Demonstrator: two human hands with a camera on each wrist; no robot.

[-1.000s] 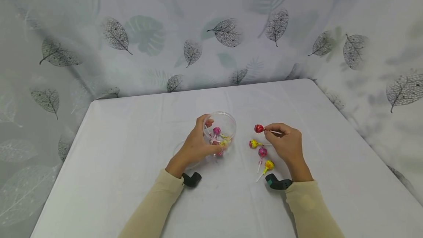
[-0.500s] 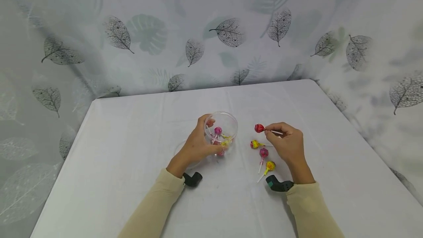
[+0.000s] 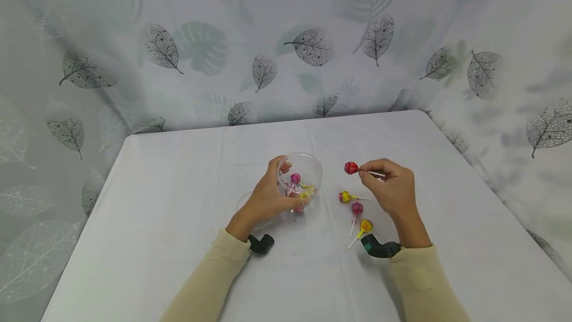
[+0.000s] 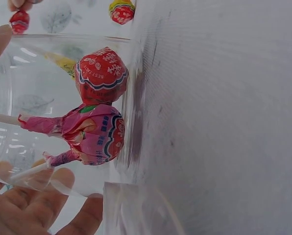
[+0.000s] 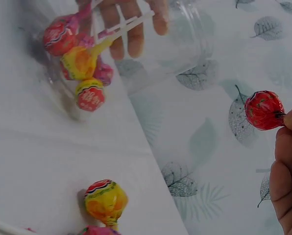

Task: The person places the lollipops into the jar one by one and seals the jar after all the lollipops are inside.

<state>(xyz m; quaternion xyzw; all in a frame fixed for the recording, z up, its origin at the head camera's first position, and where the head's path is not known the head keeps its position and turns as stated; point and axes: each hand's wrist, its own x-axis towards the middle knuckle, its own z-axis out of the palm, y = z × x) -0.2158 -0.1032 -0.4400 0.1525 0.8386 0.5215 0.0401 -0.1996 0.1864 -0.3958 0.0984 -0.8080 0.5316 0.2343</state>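
A clear plastic jar [image 3: 313,175] stands on the white table, its mouth uncovered, with several pink, red and yellow lollipops [image 5: 79,62] inside. My left hand [image 3: 267,195] grips the jar from its left side, thumb in front and fingers behind. Right of the jar and above the table, my right hand [image 3: 393,188] pinches a red lollipop [image 3: 351,168] by its stick just below the wrapped head. That head points left toward the jar. Beneath the right hand lie a yellow lollipop [image 3: 345,197], a pink lollipop [image 3: 357,207] and another yellow lollipop [image 3: 366,226].
A clear round lid [image 3: 243,202] lies flat on the table, partly hidden by the left hand and wrist. The white table [image 3: 178,173] reaches back to a leaf-patterned curtain [image 3: 286,14], which also hangs along both sides.
My right hand has risen slightly with the red lollipop and shifted a little to the right. The left hand and jar stay in place; the view has shifted slightly.
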